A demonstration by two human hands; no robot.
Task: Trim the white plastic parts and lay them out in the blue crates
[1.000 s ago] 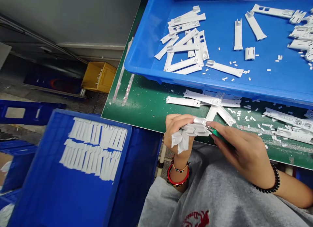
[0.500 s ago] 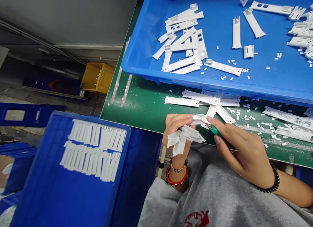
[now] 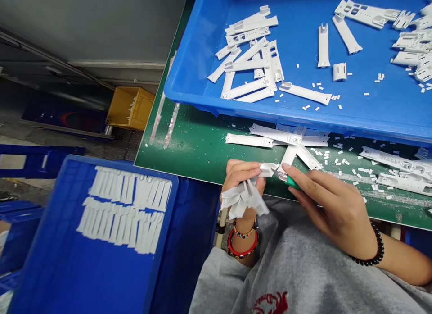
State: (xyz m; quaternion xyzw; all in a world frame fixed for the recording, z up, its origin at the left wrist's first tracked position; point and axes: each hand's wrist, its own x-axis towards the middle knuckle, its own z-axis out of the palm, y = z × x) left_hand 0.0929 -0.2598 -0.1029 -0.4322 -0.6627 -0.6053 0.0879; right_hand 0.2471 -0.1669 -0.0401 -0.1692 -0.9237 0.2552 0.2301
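My left hand (image 3: 238, 174) is closed round several white plastic parts (image 3: 245, 197), which fan out below its fingers. One white part (image 3: 268, 170) sticks out to the right between its thumb and fingers. My right hand (image 3: 327, 201) is closed on a small green-handled tool (image 3: 292, 183), whose thin tip points at the end of that part. Most of the handle is hidden by the fingers. Just above my hands, more long white parts (image 3: 275, 134) lie crossed on the green table (image 3: 195, 145).
A large blue tray (image 3: 199, 100) with white parts and small scraps stands on the table. White scraps (image 3: 337, 161) and more parts (image 3: 401, 183) lie right. Lower left, another blue tray (image 3: 84, 273) holds rows of white parts (image 3: 119, 224). A yellow bin (image 3: 143, 109) stands beyond.
The white part at my left fingertips has shifted slightly left and turned, and the bundle below has swung. The tool tip now shows beside the part's end. The whole view has moved slightly.
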